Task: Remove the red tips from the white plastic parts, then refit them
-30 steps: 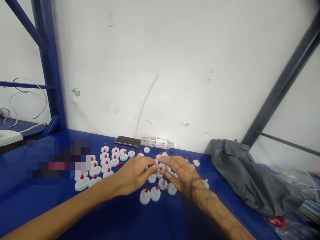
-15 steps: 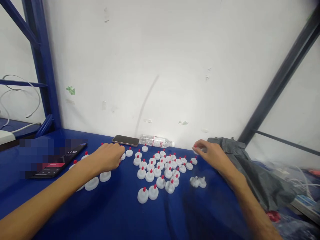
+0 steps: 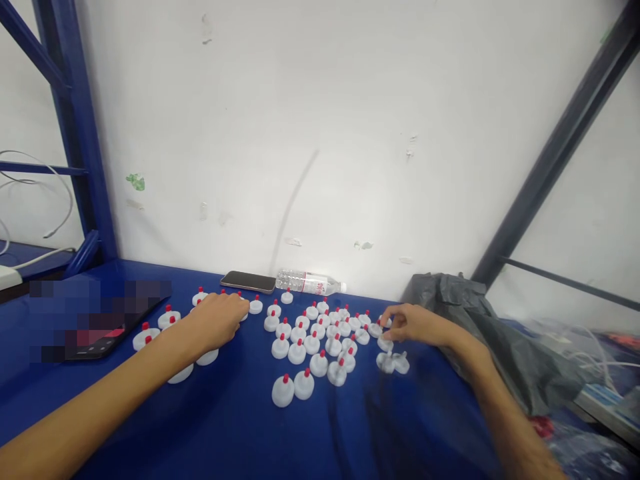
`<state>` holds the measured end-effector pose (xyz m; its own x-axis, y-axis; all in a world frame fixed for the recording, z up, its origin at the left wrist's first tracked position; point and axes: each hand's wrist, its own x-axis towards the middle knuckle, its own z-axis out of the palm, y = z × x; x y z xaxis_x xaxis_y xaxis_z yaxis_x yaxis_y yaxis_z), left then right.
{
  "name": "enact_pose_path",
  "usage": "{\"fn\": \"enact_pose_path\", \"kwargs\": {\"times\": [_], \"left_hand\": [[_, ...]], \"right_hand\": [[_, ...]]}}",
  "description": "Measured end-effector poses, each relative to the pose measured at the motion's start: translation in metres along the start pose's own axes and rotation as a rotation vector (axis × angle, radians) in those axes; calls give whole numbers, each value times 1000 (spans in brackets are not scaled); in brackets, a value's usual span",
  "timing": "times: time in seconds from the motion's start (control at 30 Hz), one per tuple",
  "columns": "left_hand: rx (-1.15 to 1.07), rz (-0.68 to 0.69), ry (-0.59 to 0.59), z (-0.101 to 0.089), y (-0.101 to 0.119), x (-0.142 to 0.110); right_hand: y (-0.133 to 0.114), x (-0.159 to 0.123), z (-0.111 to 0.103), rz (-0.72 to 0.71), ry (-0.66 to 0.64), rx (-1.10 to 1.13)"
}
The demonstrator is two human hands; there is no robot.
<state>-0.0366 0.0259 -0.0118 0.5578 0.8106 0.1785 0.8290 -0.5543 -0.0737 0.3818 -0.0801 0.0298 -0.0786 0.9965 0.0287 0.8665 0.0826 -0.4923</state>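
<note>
Several white round caps with red tips (image 3: 310, 341) stand on the blue table (image 3: 240, 427). My left hand (image 3: 216, 320) rests over the left group of caps (image 3: 170, 319), fingers curled downward; what they hold, if anything, is hidden. My right hand (image 3: 413, 325) is at the right edge of the cluster, its fingers pinched on a white cap (image 3: 385, 343). Two caps without red tips (image 3: 394, 363) lie just below that hand.
A phone (image 3: 249, 282) and a lying water bottle (image 3: 310, 283) sit against the white wall. A grey plastic bag (image 3: 505, 347) lies to the right. Another phone, partly blurred, (image 3: 107, 333) lies at the left. Blue frame posts stand at both sides.
My hands have parted from the middle of the cluster. The left went to the left group of caps; the right swung out towards the bag, then came down to a cap at the cluster's right edge.
</note>
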Motion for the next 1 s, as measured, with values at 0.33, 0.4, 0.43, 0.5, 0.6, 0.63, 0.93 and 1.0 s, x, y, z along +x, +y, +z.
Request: {"fn": "enact_pose_path", "kwargs": {"times": [0.33, 0.4, 0.43, 0.5, 0.6, 0.63, 0.93, 1.0], "left_hand": [[98, 27, 52, -16, 28, -2], [114, 50, 74, -20, 33, -2], [115, 59, 84, -21, 35, -2], [111, 74, 101, -22, 38, -2], [105, 110, 119, -22, 40, -2], [106, 125, 127, -22, 40, -2], [156, 216, 173, -18, 45, -2], [153, 233, 195, -17, 46, -2]], "right_hand": [[15, -22, -17, 186, -208, 150], [15, -20, -8, 203, -246, 149], [15, -18, -4, 210, -250, 139], [16, -14, 3, 230, -245, 112], [21, -9, 6, 256, -218, 67], [24, -8, 6, 261, -205, 50], [40, -2, 8, 288, -91, -148], [39, 1, 6, 278, -68, -194]]}}
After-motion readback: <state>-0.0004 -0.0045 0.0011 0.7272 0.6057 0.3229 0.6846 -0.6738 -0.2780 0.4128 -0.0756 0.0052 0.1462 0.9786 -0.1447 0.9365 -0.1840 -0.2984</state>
